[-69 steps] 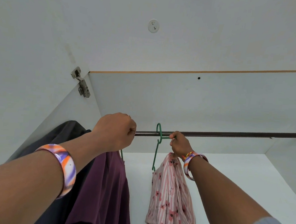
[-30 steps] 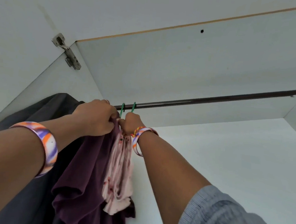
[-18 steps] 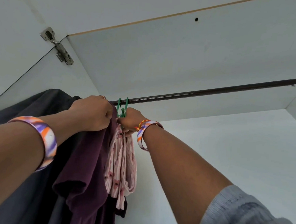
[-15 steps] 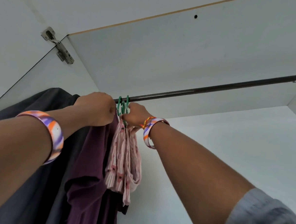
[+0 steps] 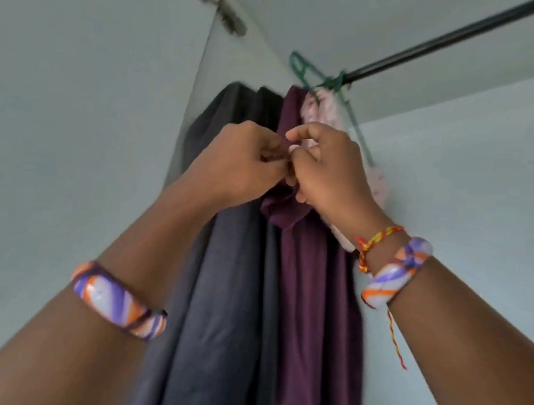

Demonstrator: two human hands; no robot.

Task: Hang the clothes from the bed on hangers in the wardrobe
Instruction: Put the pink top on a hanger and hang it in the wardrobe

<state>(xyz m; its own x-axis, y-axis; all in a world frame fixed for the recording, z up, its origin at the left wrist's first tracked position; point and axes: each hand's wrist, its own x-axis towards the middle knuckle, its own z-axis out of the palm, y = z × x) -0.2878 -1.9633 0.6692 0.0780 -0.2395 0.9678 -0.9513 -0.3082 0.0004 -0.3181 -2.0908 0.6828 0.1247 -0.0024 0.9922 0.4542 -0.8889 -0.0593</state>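
Note:
A dark rod (image 5: 460, 35) runs across the top of the wardrobe. Green hangers (image 5: 303, 69) hook over its left end. From them hang a pink floral garment (image 5: 329, 111), a maroon garment (image 5: 309, 300) and a dark grey garment (image 5: 221, 294), packed close together. My left hand (image 5: 246, 163) and my right hand (image 5: 324, 171) meet in front of the maroon garment, below the rod. Both have curled fingers and seem to pinch a bunched fold of the maroon cloth. The frame is blurred.
The white wardrobe door (image 5: 75, 125) stands at the left with a metal hinge (image 5: 228, 19) near its top. The white back wall (image 5: 481, 185) lies to the right. The rod right of the hangers is bare.
Both hands have come down from the hanger hooks at the rod to the maroon garment. The pink garment now hangs from the rod without my right hand on it. The view has dropped.

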